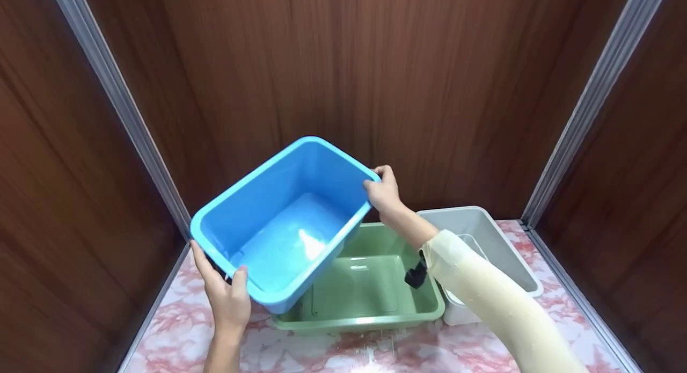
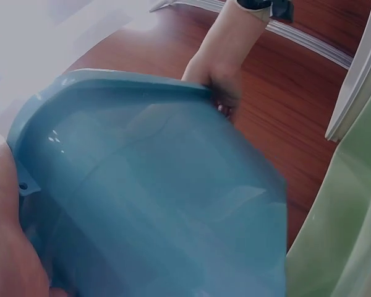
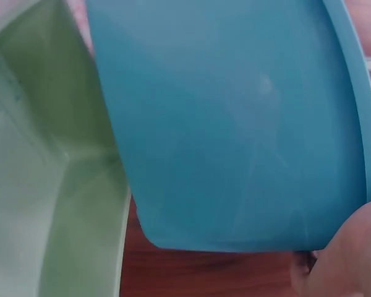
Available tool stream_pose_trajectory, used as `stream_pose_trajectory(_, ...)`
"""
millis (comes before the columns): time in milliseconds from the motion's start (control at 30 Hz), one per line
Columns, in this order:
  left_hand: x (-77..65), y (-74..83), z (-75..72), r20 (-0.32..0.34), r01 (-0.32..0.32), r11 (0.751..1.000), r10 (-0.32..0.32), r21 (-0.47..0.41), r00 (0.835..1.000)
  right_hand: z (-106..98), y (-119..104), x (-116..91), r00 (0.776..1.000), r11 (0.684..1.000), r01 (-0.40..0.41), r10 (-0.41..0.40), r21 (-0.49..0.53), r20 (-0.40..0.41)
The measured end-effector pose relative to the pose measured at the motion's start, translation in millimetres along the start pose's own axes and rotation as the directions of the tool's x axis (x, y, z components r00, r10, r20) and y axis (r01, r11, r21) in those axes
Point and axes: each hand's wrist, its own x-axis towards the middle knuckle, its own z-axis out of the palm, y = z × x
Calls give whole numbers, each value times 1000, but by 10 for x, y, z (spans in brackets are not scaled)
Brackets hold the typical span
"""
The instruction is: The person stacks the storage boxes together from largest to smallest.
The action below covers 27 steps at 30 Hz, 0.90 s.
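Note:
A blue plastic bin point(image 1: 300, 239) hangs tilted in the air, its open top turned toward me and nothing inside it. My left hand point(image 1: 228, 298) grips its near left rim, thumb on the inner side and fingers outside. At the far right corner my right hand point(image 1: 385, 193) holds the rim in the same way. Below the blue bin, a green bin point(image 1: 370, 322) stands on the table, partly covered by it in the head view. In the right wrist view the blue bin's outer wall point(image 3: 235, 136) shows beside the green bin point(image 3: 80, 216).
Right of the green bin stands a light grey bin point(image 1: 510, 249), partly behind my right forearm, with something white in it. The table point(image 1: 177, 330) has a pink and white marbled top. Wooden panels point(image 1: 333, 67) with metal edge strips enclose the back and sides.

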Motion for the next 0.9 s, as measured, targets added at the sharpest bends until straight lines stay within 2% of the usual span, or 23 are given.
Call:
stream_pose_trajectory(267, 90, -53, 65, 92, -27, 998, 32, -53, 995, -232, 17, -95, 998, 998, -59, 59, -39, 1)
stream_pose_trajectory(500, 160, -80, 101, 173, 65, 995, -52, -72, 983, -434, -14, -219, 989, 989, -145, 147, -34, 35)
stream_pose_trajectory(633, 216, -80, 138, 213, 97, 994, -82, -59, 974, -556, -16, -284, 983, 983, -184, 184, -25, 13)
stream_pose_trajectory(767, 239, -78, 178, 255, 106, 994, -95, -31, 962, -678, 10, -358, 976, 976, -219, 219, -3, -4)
stream_pose_trajectory(900, 269, -74, 221, 294, 87, 995, -69, -50, 953, -796, 36, -433, 973, 973, -230, 230, -1, -8)
